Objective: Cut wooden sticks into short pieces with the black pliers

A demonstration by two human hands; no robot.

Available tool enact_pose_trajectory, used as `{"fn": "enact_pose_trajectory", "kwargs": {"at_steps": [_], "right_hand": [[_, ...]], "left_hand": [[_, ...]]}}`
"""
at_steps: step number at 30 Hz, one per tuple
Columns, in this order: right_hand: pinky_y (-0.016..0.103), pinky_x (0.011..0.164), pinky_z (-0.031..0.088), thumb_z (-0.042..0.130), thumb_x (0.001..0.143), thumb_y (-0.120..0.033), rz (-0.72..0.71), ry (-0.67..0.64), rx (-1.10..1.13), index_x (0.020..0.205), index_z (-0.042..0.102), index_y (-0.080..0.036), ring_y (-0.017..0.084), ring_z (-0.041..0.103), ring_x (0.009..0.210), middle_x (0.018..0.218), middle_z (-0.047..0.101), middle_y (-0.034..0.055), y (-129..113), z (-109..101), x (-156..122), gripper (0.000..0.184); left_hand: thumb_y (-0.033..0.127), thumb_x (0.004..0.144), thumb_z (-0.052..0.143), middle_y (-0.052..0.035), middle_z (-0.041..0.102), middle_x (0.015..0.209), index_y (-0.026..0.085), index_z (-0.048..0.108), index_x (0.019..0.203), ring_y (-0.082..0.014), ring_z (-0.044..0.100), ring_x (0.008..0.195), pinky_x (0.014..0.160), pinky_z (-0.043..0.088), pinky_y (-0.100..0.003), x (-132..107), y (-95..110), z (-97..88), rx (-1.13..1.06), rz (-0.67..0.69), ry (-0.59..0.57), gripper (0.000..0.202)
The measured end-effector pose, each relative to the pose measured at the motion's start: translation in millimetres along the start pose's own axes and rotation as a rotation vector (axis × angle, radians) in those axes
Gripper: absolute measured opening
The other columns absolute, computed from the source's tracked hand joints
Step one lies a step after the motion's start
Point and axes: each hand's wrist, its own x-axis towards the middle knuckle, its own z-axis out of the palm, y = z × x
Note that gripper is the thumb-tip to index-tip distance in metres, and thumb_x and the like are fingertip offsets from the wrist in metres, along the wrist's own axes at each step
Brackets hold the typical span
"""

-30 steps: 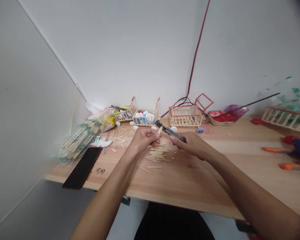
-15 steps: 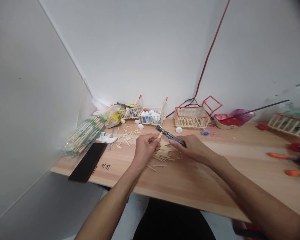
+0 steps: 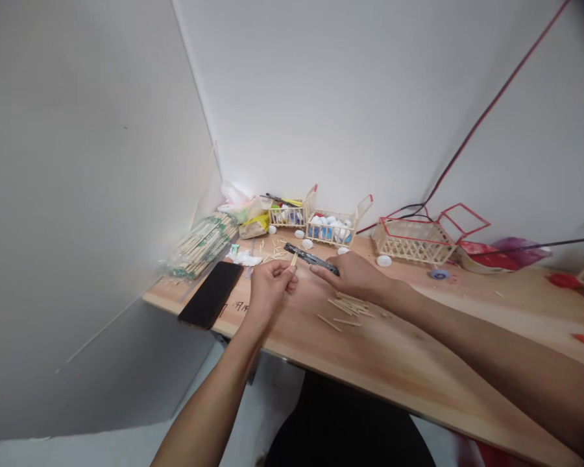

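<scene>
My left hand (image 3: 268, 288) is closed in a pinch on a short wooden stick (image 3: 294, 259) that points up and away. My right hand (image 3: 353, 275) grips a dark cutting tool (image 3: 307, 257) whose jaws reach toward the stick's tip. Both hands hover just above the wooden table (image 3: 418, 350), left of a small pile of cut sticks (image 3: 348, 307).
A black phone (image 3: 211, 294) lies at the table's left edge beside a bundle of long skewers (image 3: 199, 243). Small stick baskets (image 3: 333, 227) with white and blue caps, a red-rimmed stick basket (image 3: 411, 240), a red dish and a red cable stand along the wall.
The view has swung left and both hands have shifted left, away from the stick pile. The stick and the tool remain gripped.
</scene>
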Motion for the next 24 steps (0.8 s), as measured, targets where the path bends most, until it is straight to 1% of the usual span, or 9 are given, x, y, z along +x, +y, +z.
{"fn": "enact_pose_trajectory", "kwargs": {"at_steps": [4,7,9,10,12,14,16,18,24], "right_hand": [[0.03,0.053,0.028,0.028,0.089,-0.075,-0.019,-0.071,0.07,0.061,0.057,-0.017,0.017,0.05,0.054,0.059,0.06,0.0079,-9,11,14,0.07],[0.03,0.052,0.027,0.026,0.086,-0.079,-0.022,-0.095,0.134,0.057,0.055,-0.018,0.017,0.05,0.053,0.055,0.057,0.0059,-13,13,19,0.073],[0.029,0.053,0.03,0.026,0.085,-0.08,-0.013,-0.139,0.194,0.062,0.06,-0.017,0.017,0.052,0.055,0.057,0.059,0.006,-15,10,21,0.075],[0.028,0.053,0.032,0.026,0.085,-0.08,0.001,-0.185,0.235,0.066,0.063,-0.017,0.017,0.054,0.056,0.06,0.061,0.0063,-15,7,21,0.076],[0.028,0.054,0.037,0.025,0.084,-0.081,0.048,-0.302,0.328,0.076,0.069,-0.016,0.017,0.056,0.059,0.065,0.065,0.0068,-16,0,21,0.079],[0.027,0.056,0.04,0.025,0.084,-0.082,0.071,-0.367,0.395,0.082,0.071,-0.016,0.017,0.058,0.06,0.069,0.067,0.0071,-16,-6,22,0.081],[0.028,0.059,0.042,0.025,0.085,-0.081,0.05,-0.371,0.413,0.084,0.072,-0.016,0.017,0.059,0.063,0.071,0.067,0.0071,-16,-10,22,0.08],[0.027,0.06,0.042,0.025,0.085,-0.081,0.02,-0.361,0.396,0.084,0.072,-0.017,0.017,0.059,0.064,0.071,0.067,0.0066,-16,-12,23,0.08],[0.028,0.06,0.04,0.023,0.088,-0.077,-0.008,-0.322,0.377,0.081,0.068,-0.018,0.016,0.056,0.06,0.068,0.065,0.0045,-20,-7,23,0.075]], "left_hand": [[0.031,0.064,0.076,-0.0021,0.062,0.055,0.011,0.066,0.067,-0.0092,0.053,0.045,0.048,0.044,-0.022,3,-8,-17.3,-0.094,-0.099,-0.008,0.023],[0.034,0.061,0.078,-0.0022,0.061,0.054,0.011,0.064,0.064,-0.0087,0.051,0.043,0.046,0.043,-0.022,7,-17,-24.6,-0.171,-0.143,-0.032,0.027],[0.035,0.063,0.078,-0.002,0.061,0.055,0.011,0.063,0.064,-0.0083,0.052,0.045,0.048,0.043,-0.022,7,-23,-27.0,-0.22,-0.126,-0.052,0.028],[0.035,0.064,0.077,-0.0015,0.06,0.056,0.011,0.064,0.065,-0.0079,0.051,0.046,0.048,0.043,-0.021,7,-26,-27.7,-0.245,-0.113,-0.062,0.028],[0.035,0.067,0.076,0.0,0.059,0.058,0.011,0.065,0.07,-0.0072,0.05,0.048,0.048,0.042,-0.021,5,-29,-28.4,-0.3,-0.096,-0.077,0.027],[0.035,0.069,0.076,0.0014,0.057,0.059,0.011,0.066,0.078,-0.0068,0.048,0.049,0.048,0.04,-0.02,4,-30,-28.7,-0.347,-0.095,-0.083,0.028],[0.036,0.071,0.075,0.0023,0.056,0.06,0.011,0.067,0.085,-0.0067,0.047,0.05,0.048,0.039,-0.02,4,-30,-28.7,-0.376,-0.1,-0.085,0.03],[0.036,0.072,0.074,0.0026,0.056,0.061,0.012,0.066,0.087,-0.0067,0.048,0.051,0.049,0.039,-0.02,4,-29,-28.7,-0.39,-0.095,-0.086,0.03],[0.035,0.077,0.071,0.0031,0.054,0.062,0.013,0.065,0.092,-0.0071,0.048,0.052,0.051,0.037,-0.02,4,-27,-28.8,-0.42,-0.078,-0.099,0.027]]}}
